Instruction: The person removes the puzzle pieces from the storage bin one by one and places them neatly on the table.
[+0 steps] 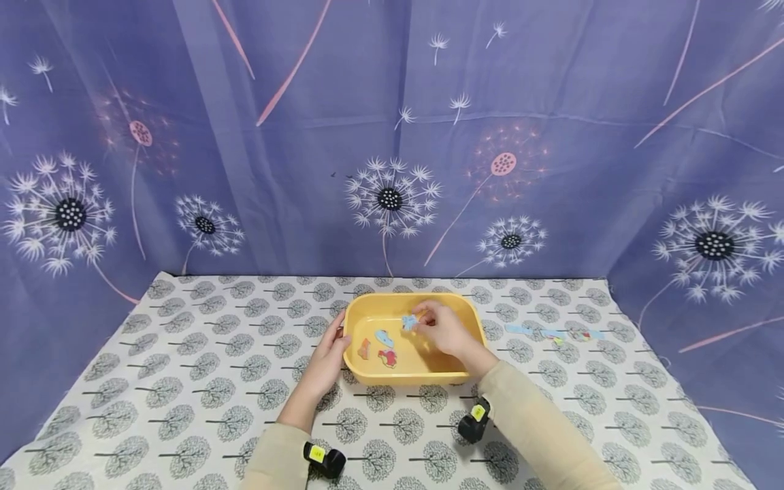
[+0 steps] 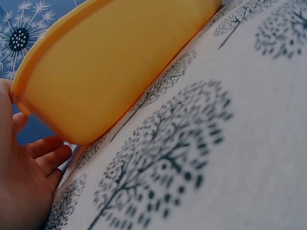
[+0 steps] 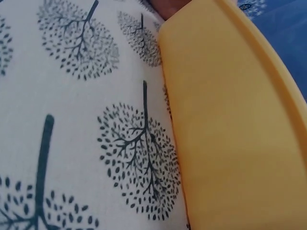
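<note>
A yellow plastic tub (image 1: 398, 378) stands on the patterned cloth. My left hand (image 1: 323, 362) holds its left end, thumb at the rim and fingers along the outside wall; the left wrist view shows those fingers (image 2: 50, 155) beside the tub's corner. Over the tub's inside, my right hand (image 1: 446, 331) pinches a small light-blue cutout (image 1: 408, 322) between thumb and fingers. On the tub's floor to the left lie a blue oval piece (image 1: 384, 338), a red piece (image 1: 387, 358) and an orange piece (image 1: 364, 349). In the right wrist view the tub's wall hides my right hand.
Right of the tub, a light-blue strip (image 1: 517, 329) with small colourful bits lies on the tree-print cloth (image 1: 202, 395), a yellow-green piece (image 1: 556, 340) by its lower edge. A purple dandelion-print curtain (image 1: 294, 190) closes off the back and sides.
</note>
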`<move>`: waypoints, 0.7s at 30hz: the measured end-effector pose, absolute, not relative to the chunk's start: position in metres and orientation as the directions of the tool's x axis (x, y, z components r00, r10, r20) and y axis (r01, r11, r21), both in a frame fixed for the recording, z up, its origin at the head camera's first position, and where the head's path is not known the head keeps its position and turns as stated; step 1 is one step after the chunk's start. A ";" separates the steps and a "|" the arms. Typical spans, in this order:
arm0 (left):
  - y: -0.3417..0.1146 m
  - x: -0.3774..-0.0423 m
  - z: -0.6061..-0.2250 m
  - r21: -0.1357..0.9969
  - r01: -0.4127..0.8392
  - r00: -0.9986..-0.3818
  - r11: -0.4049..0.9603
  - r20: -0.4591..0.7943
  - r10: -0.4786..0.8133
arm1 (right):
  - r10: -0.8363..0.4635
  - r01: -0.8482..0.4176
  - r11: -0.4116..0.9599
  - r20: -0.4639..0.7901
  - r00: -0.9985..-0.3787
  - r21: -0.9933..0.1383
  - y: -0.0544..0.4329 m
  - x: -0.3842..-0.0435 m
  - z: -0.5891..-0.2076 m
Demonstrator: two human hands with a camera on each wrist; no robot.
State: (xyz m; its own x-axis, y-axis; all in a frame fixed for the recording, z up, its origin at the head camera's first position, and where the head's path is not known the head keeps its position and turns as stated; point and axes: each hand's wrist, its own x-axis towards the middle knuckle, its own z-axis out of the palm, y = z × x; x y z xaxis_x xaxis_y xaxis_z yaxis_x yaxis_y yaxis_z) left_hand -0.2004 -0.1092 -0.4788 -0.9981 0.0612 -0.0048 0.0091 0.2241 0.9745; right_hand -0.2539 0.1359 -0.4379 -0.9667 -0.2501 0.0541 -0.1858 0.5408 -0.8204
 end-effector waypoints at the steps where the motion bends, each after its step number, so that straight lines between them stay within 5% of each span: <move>1: -0.109 -0.200 -0.479 0.974 0.010 -0.998 0.227 -0.004 0.060 | -0.256 -0.183 0.524 0.051 -0.965 -0.832 0.136 -0.254 -0.437; 21: -0.109 -0.200 -0.477 0.970 -0.007 -0.999 0.242 -0.019 0.046 | -0.242 -0.139 0.364 0.051 -0.969 -0.921 0.156 -0.242 -0.422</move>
State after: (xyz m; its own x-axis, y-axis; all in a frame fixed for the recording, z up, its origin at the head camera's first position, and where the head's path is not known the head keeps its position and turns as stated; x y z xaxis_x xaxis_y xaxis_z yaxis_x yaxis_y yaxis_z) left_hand -0.2000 -0.1091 -0.4769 -0.9988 0.0460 -0.0187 -0.0070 0.2422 0.9702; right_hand -0.2418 0.1564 -0.4223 -0.9690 -0.2415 0.0512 -0.1393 0.3637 -0.9210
